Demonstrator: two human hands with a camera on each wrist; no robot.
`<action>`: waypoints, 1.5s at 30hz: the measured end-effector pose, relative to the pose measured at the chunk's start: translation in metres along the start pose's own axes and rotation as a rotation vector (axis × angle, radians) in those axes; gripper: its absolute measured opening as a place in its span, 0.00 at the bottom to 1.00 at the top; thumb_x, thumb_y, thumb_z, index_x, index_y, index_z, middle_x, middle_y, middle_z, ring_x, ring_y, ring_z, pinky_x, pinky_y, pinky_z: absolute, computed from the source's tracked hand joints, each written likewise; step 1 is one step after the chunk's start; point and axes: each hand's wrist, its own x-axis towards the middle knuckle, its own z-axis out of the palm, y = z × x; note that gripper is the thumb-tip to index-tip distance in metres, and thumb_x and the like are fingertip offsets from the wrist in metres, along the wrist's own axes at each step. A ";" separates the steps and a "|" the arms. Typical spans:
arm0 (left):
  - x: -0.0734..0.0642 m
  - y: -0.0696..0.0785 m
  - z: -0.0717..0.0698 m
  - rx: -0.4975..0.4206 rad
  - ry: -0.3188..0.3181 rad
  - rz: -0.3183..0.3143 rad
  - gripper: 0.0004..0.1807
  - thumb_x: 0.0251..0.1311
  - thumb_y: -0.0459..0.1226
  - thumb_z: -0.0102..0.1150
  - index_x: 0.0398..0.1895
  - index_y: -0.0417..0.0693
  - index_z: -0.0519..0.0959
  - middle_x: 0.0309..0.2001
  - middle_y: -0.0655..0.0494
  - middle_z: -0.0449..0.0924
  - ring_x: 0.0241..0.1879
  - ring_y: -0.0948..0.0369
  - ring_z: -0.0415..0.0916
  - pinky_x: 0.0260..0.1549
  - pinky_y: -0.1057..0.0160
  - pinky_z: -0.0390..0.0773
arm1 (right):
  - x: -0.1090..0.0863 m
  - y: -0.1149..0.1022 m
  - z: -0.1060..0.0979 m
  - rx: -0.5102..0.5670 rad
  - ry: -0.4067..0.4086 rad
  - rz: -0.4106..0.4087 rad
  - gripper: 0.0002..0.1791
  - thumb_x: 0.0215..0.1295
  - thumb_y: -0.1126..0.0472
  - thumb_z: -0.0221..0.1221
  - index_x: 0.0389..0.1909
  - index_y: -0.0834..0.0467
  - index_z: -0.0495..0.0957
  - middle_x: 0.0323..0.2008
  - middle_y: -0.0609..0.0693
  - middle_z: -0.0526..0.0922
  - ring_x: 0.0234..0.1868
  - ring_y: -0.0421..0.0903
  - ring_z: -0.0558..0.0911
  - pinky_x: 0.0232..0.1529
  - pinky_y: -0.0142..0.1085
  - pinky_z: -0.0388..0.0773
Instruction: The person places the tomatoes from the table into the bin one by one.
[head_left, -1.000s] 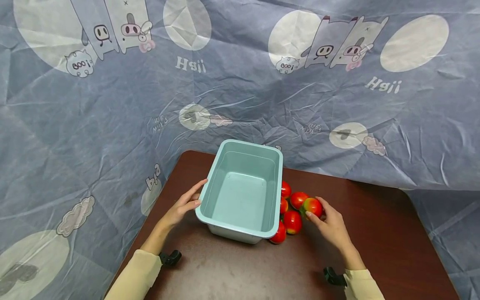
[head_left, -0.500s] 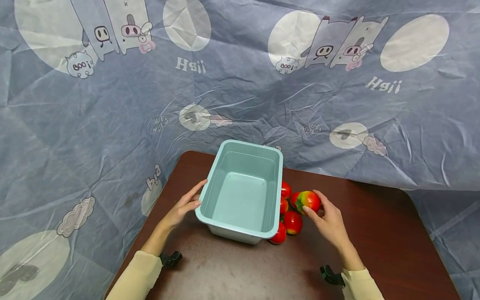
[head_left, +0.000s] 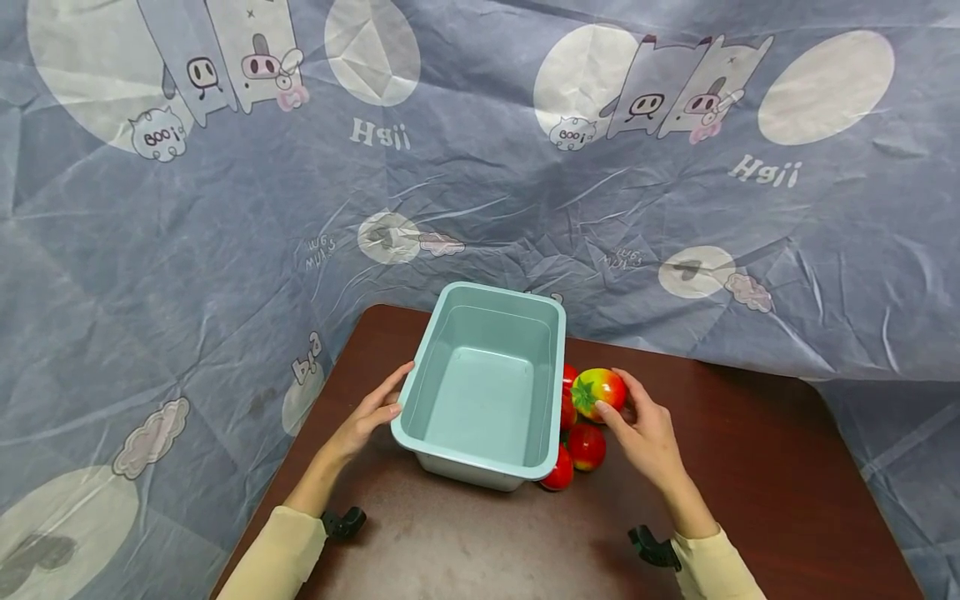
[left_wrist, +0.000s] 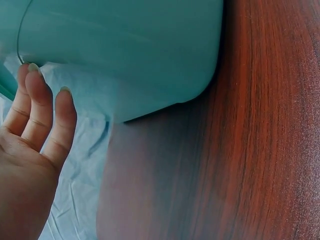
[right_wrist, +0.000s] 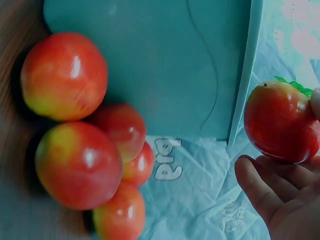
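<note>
With fingers and thumb, my right hand (head_left: 648,433) grips a red tomato (head_left: 603,390) with a yellow-green top and green leaves. In the right wrist view, this tomato (right_wrist: 280,122) is raised apart from the others, near the rim. To the left stands a light teal plastic bin (head_left: 480,479), with nothing inside. My left hand (head_left: 367,417) rests against its left side, fingertips at the rim. The left wrist view shows loosely bent fingers (left_wrist: 64,120) against the bin's outer wall. Several more tomatoes (head_left: 585,447) lie along the bin's right side, partly hidden by it and the held tomato.
A dark reddish-brown wooden table (head_left: 765,467) carries everything. Behind and to the left of it hangs a wrinkled blue-grey cloth (head_left: 480,167) with cartoon prints. Black straps with small devices sit on both wrists.
My right hand has lifted the tomato and carried it left and farther back toward the bin, turning its leafy top to the left. My left hand and the bin stay in place.
</note>
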 end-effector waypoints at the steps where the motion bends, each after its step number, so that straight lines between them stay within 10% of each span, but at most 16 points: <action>1: 0.000 0.000 0.000 0.000 0.001 -0.001 0.36 0.69 0.31 0.38 0.79 0.48 0.43 0.61 0.43 0.73 0.61 0.45 0.73 0.54 0.61 0.76 | 0.001 -0.002 0.001 0.014 -0.004 -0.006 0.31 0.63 0.59 0.64 0.67 0.55 0.68 0.49 0.59 0.83 0.36 0.28 0.82 0.39 0.16 0.74; 19: -0.001 -0.004 -0.001 -0.004 0.004 0.007 0.36 0.69 0.32 0.38 0.79 0.49 0.43 0.60 0.46 0.75 0.60 0.55 0.75 0.54 0.59 0.76 | 0.010 -0.076 0.011 0.099 -0.019 -0.069 0.30 0.60 0.68 0.64 0.63 0.68 0.68 0.46 0.64 0.83 0.37 0.25 0.79 0.39 0.20 0.77; 29: -0.002 -0.002 0.000 0.001 0.011 -0.008 0.36 0.69 0.34 0.38 0.79 0.51 0.43 0.61 0.46 0.75 0.59 0.57 0.75 0.54 0.59 0.76 | 0.012 -0.086 0.019 0.172 -0.083 -0.076 0.33 0.59 0.67 0.65 0.65 0.67 0.66 0.50 0.65 0.81 0.37 0.55 0.87 0.39 0.33 0.82; 45: -0.003 -0.004 0.001 0.016 0.021 -0.015 0.36 0.69 0.34 0.38 0.79 0.50 0.43 0.63 0.48 0.72 0.62 0.53 0.73 0.54 0.61 0.75 | 0.008 -0.070 0.016 0.186 -0.053 -0.167 0.32 0.58 0.72 0.64 0.63 0.72 0.66 0.57 0.67 0.77 0.50 0.64 0.82 0.44 0.27 0.80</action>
